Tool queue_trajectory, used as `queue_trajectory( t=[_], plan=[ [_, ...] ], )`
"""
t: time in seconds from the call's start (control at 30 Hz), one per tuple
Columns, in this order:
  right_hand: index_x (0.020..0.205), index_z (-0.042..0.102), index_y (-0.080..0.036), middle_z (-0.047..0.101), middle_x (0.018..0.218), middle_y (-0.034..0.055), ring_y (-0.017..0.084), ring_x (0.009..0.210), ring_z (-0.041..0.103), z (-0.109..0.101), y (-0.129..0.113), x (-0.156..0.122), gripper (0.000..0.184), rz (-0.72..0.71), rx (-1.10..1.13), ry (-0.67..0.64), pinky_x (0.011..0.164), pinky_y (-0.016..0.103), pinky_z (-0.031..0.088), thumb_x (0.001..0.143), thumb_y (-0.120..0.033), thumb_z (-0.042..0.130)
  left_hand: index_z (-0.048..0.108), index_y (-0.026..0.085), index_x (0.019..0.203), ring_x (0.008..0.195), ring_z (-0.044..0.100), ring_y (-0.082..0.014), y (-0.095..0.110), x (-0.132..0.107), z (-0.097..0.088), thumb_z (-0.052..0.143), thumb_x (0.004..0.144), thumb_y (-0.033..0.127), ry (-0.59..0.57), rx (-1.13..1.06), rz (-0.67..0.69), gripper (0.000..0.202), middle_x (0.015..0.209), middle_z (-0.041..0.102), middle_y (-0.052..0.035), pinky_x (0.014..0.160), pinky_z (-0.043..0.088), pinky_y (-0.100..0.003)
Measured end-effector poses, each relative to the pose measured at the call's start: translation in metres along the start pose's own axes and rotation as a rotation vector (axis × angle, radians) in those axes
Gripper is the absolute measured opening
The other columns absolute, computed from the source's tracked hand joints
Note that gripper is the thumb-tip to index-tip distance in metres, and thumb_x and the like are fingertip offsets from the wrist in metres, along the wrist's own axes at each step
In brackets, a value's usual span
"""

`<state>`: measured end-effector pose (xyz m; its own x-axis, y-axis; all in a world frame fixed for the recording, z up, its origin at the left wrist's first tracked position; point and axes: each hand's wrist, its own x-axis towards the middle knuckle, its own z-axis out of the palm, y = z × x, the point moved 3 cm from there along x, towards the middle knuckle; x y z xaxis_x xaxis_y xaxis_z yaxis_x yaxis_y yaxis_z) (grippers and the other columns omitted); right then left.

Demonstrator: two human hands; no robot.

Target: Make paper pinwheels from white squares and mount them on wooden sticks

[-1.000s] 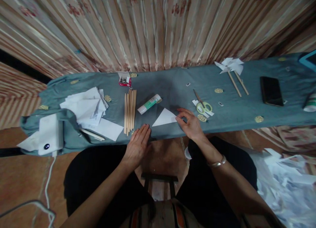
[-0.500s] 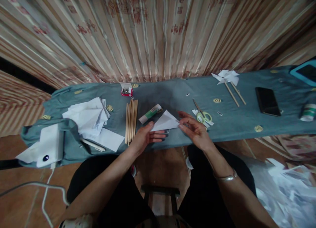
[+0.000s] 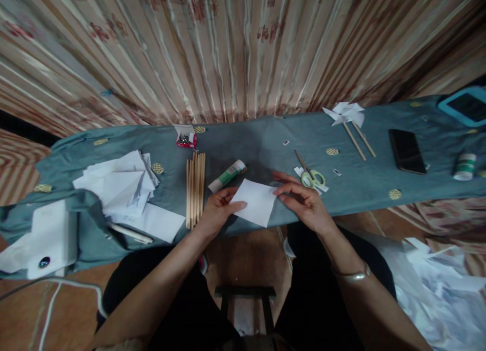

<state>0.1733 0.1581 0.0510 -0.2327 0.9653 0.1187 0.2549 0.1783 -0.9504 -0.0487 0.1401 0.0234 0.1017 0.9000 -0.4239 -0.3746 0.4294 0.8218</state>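
Note:
A square sheet of white paper (image 3: 256,201) is spread between my two hands over the table's front edge. My left hand (image 3: 220,209) grips its left corner, thumb lying on top and fingers beneath. With thumb and fingertips, my right hand (image 3: 301,199) pinches the right corner. Just beyond the left hand lies a green and white glue stick (image 3: 228,174). A bundle of wooden sticks (image 3: 196,189) rests to the left of it. Past my right hand are scissors (image 3: 312,178) with pale green handles, on small paper scraps.
White paper sheets (image 3: 117,181) and a pen (image 3: 131,233) lie on the left, near a white device (image 3: 53,234). A red box (image 3: 186,137) of small metal pieces stands behind. Paper pinwheels (image 3: 345,114), a phone (image 3: 407,151) and a bottle (image 3: 464,167) are on the right.
The paper has gone from a folded triangle to an opened square. My left hand has turned so its thumb lies over the sheet. The view has shifted slightly.

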Motion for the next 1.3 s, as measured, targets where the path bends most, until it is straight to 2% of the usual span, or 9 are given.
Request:
queue_trajectory(
  t=[0.1, 0.2, 0.37, 0.53, 0.67, 0.87, 0.97, 1.1, 1.3],
  plan=[
    [0.091, 0.071, -0.023, 0.074, 0.110, 0.0073, 0.024, 0.102, 0.069, -0.026, 0.003, 0.005, 0.018, 0.041, -0.184, 0.243, 0.091, 0.040, 0.053, 0.087, -0.036, 0.059, 0.073, 0.015, 0.088, 0.075, 0.069, -0.0170, 0.002, 0.001, -0.002, 0.089, 0.053, 0.025, 0.017, 0.058, 0.072, 0.040, 0.082, 0.076, -0.0026, 0.076, 0.054, -0.030],
    [0.096, 0.070, -0.021, 0.075, 0.092, 0.0093, 0.025, 0.081, 0.070, -0.056, 0.009, 0.005, 0.024, 0.132, -0.627, 0.428, 0.078, 0.039, 0.053, 0.088, -0.038, 0.054, 0.073, 0.015, 0.088, 0.079, 0.069, -0.0191, 0.004, 0.001, -0.002, 0.088, 0.055, 0.028, 0.018, 0.107, 0.108, 0.038, 0.085, 0.076, -0.0039, 0.079, 0.054, -0.032],
    [0.093, 0.069, -0.017, 0.075, 0.090, 0.0161, 0.032, 0.085, 0.070, -0.070, 0.025, 0.007, 0.024, 0.188, -1.074, 0.311, 0.074, 0.040, 0.050, 0.085, -0.036, 0.057, 0.074, 0.016, 0.090, 0.082, 0.069, -0.0206, 0.007, 0.002, 0.002, 0.084, 0.062, 0.029, 0.000, 0.162, 0.145, 0.032, 0.089, 0.076, -0.0044, 0.082, 0.053, -0.033],
    [0.099, 0.068, -0.017, 0.076, 0.089, 0.0158, 0.030, 0.079, 0.071, -0.068, 0.031, 0.013, 0.024, 0.232, -1.131, 0.282, 0.070, 0.038, 0.050, 0.084, -0.033, 0.058, 0.073, 0.015, 0.094, 0.084, 0.068, -0.0210, 0.006, 0.006, 0.006, 0.082, 0.065, 0.029, 0.000, 0.175, 0.173, 0.034, 0.091, 0.076, -0.0054, 0.081, 0.053, -0.033],
    [0.090, 0.068, -0.021, 0.077, 0.085, 0.0099, 0.028, 0.079, 0.072, -0.082, 0.032, 0.015, 0.022, 0.322, -0.898, 0.407, 0.068, 0.036, 0.050, 0.075, -0.036, 0.067, 0.073, 0.016, 0.095, 0.082, 0.068, -0.0188, 0.007, 0.009, 0.006, 0.081, 0.065, 0.028, 0.023, 0.150, 0.185, 0.033, 0.092, 0.075, -0.0040, 0.080, 0.052, -0.030],
    [0.085, 0.064, -0.022, 0.073, 0.073, 0.0042, 0.020, 0.063, 0.066, -0.093, 0.028, 0.014, 0.034, 0.359, -0.089, 0.553, 0.048, 0.027, 0.040, 0.061, -0.043, 0.077, 0.072, 0.017, 0.096, 0.077, 0.066, -0.0174, 0.017, 0.012, -0.001, 0.082, 0.064, 0.029, 0.049, 0.125, 0.228, 0.035, 0.089, 0.074, -0.0026, 0.075, 0.051, -0.029],
    [0.088, 0.064, -0.024, 0.072, 0.076, 0.0026, 0.018, 0.065, 0.066, -0.073, 0.014, 0.015, 0.034, 0.328, 0.196, 0.403, 0.045, 0.025, 0.037, 0.063, -0.041, 0.079, 0.072, 0.017, 0.098, 0.078, 0.067, -0.0183, 0.021, 0.013, -0.007, 0.082, 0.065, 0.031, 0.070, 0.125, 0.256, 0.037, 0.091, 0.074, -0.0036, 0.074, 0.051, -0.029],
    [0.093, 0.069, -0.026, 0.072, 0.078, 0.0029, 0.016, 0.059, 0.062, -0.028, 0.001, 0.006, 0.043, 0.421, 0.422, 0.143, 0.046, 0.027, 0.045, 0.062, -0.053, 0.081, 0.072, 0.018, 0.097, 0.079, 0.067, -0.0179, 0.027, 0.015, -0.013, 0.083, 0.064, 0.030, 0.113, 0.103, 0.298, 0.037, 0.092, 0.076, -0.0038, 0.073, 0.052, -0.028],
    [0.105, 0.073, -0.026, 0.073, 0.081, 0.0042, 0.015, 0.065, 0.063, 0.025, -0.001, -0.015, 0.061, 0.548, 0.589, -0.149, 0.055, 0.026, 0.051, 0.058, -0.063, 0.082, 0.073, 0.019, 0.096, 0.078, 0.067, -0.0150, 0.043, 0.016, -0.027, 0.082, 0.064, 0.025, 0.185, 0.031, 0.407, 0.033, 0.091, 0.076, -0.0014, 0.074, 0.053, -0.026]
  ],
)
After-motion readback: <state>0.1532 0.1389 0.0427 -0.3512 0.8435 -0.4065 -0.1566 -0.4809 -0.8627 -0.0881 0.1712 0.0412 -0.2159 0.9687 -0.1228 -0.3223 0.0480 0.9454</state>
